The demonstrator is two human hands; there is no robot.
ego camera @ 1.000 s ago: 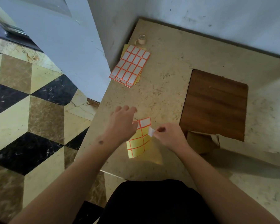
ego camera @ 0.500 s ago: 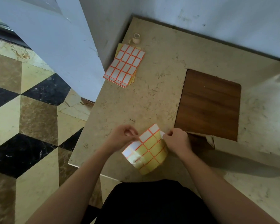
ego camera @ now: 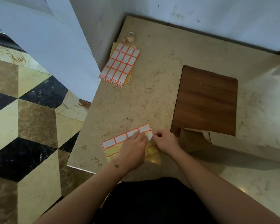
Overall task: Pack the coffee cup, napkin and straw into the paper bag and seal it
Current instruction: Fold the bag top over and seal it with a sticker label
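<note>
Now the big beige stone counter [ego camera: 160, 97] fills most of my view, with the dark wooden board [ego camera: 205, 101] set into it to my right. Tucked against the board's near edge is the brown paper bag [ego camera: 192, 139], lying just beside my right wrist with its mouth folded over. I can't see the coffee cup, napkin or straw anywhere, so I judge they are already inside, though the bag hides that.

Further off, near the wall, the spare stack of label sheets [ego camera: 120, 65] lies flat with a small roll of tape [ego camera: 130, 38] just behind it.

Closer in, the label sheet [ego camera: 113, 144] I am working from is flat on the counter again. Half a second ago I had it lifted and curled between both hands; now my left hand [ego camera: 132, 149] is spread open on top of it, palm down, pinning it in place and gripping nothing.

My right hand [ego camera: 166, 142] is pinched shut on a single white label [ego camera: 150, 136], its fingertips closed on one edge. The label stands up off the yellow backing at the sheet's right end, so it looks freed or very nearly so, where a moment ago it was only starting to lift.

That means the sealing step is close. What I need next is to carry the label across to the bag's folded top without letting the sticky side curl onto itself or my fingers.
</note>
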